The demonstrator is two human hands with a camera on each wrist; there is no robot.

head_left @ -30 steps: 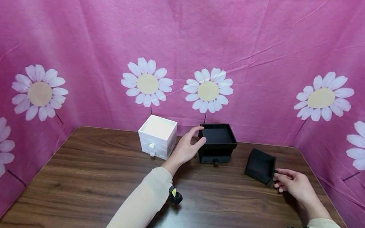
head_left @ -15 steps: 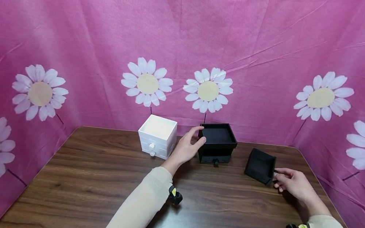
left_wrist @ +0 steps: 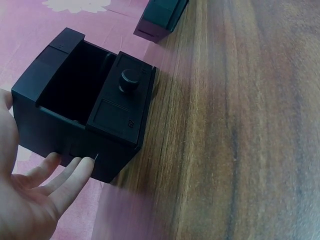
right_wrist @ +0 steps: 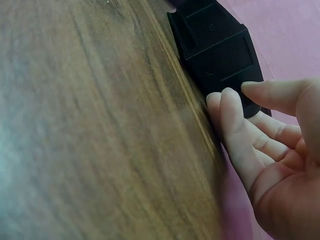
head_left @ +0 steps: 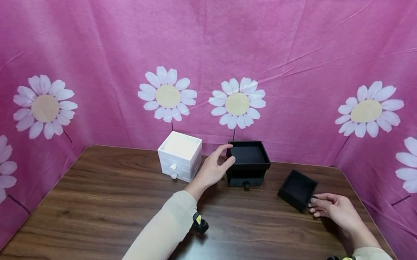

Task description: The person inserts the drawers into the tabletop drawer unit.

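A black mini drawer cabinet (head_left: 248, 167) stands at the back of the table, its upper slot hollow and its lower drawer (left_wrist: 120, 102) in place, with a round knob. My left hand (head_left: 213, 167) rests against its left side, fingers (left_wrist: 75, 182) fairly straight along the wall in the left wrist view. Farther right is a loose black drawer (head_left: 297, 190), tilted, with its inside facing up. My right hand (head_left: 336, 209) pinches it by the knob end between thumb and fingers (right_wrist: 231, 112); the knob is mostly hidden by them in the right wrist view.
A white mini drawer cabinet (head_left: 179, 156) with two knobs stands left of my left hand. Behind the wooden table (head_left: 110, 212) hangs a pink cloth (head_left: 218, 30) printed with daisies, which also closes off both sides.
The loose black drawer has turned and tipped slightly in my right hand, its near end shifting a little left. My left hand and the black cabinet have stayed still.
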